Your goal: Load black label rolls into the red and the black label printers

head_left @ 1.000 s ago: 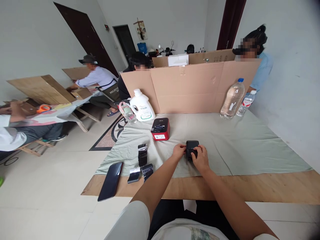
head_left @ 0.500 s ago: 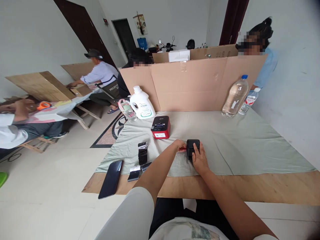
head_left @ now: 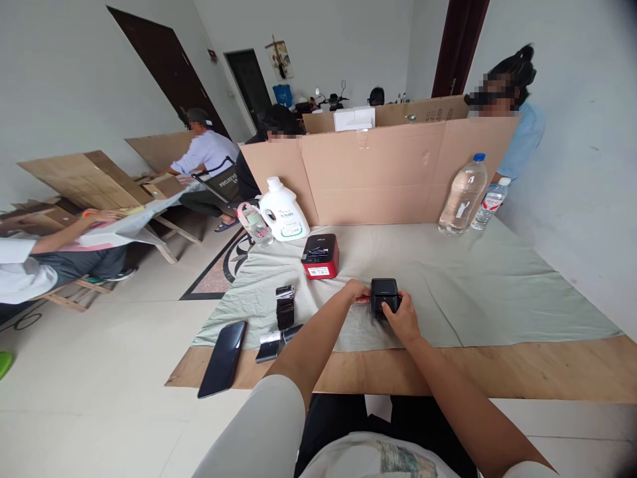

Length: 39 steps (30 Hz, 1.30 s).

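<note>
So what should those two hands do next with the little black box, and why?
Probably steady it and pull gently. The right hand cups the small black device from the near side, and the left hand pinches something reddish at its left edge. Holding the body firm would likely let that piece move cleanly on the cloth.

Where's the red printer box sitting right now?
In the head view, the red printer box sits on the green cloth, left of and beyond the small black device between both hands, nearer than the white jug.
</note>
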Each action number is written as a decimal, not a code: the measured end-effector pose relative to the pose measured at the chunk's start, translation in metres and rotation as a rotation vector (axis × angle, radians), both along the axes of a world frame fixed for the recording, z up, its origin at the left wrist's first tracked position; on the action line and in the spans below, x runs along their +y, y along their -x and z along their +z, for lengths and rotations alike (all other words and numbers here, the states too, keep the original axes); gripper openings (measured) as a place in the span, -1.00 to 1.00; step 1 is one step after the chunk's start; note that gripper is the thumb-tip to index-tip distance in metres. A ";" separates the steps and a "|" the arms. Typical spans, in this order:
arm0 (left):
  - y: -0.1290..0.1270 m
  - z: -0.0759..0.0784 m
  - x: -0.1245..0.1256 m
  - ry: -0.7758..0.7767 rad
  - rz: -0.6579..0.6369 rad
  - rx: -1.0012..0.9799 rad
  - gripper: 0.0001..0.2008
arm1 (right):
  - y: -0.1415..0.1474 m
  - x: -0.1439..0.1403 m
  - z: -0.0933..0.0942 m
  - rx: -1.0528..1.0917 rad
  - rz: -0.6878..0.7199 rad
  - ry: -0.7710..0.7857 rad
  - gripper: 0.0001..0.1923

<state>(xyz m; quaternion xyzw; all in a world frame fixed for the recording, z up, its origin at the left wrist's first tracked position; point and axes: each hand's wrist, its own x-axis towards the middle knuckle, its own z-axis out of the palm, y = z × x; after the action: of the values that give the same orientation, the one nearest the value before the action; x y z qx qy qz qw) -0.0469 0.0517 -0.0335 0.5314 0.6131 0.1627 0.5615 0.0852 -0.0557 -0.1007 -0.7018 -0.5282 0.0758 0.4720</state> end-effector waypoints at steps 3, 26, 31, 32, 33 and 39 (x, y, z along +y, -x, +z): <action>0.001 0.004 -0.006 -0.207 0.005 0.024 -0.78 | -0.004 -0.001 0.000 0.006 0.011 0.016 -0.48; -0.025 0.024 -0.017 -1.136 -0.629 0.374 -0.77 | -0.004 -0.010 -0.008 -0.012 0.091 -0.038 -0.34; -0.038 0.014 -0.013 -0.967 -0.662 0.537 -0.84 | -0.005 -0.010 -0.008 -0.001 0.107 -0.029 -0.35; -0.041 0.016 -0.012 -0.933 -0.666 0.573 -0.81 | -0.005 -0.010 -0.008 0.000 0.109 -0.032 -0.35; -0.044 0.019 -0.011 -0.902 -0.677 0.611 -0.78 | -0.005 -0.010 -0.008 0.001 0.108 -0.034 -0.36; -0.056 0.035 -0.015 -0.829 -0.745 0.754 -0.76 | -0.006 -0.011 -0.007 -0.019 0.126 -0.056 -0.29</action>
<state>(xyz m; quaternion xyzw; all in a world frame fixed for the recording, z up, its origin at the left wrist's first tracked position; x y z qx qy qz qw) 0.0087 0.0363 0.0017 0.8995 0.4297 -0.0164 0.0772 0.0909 -0.0669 -0.1078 -0.6545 -0.5777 0.0840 0.4805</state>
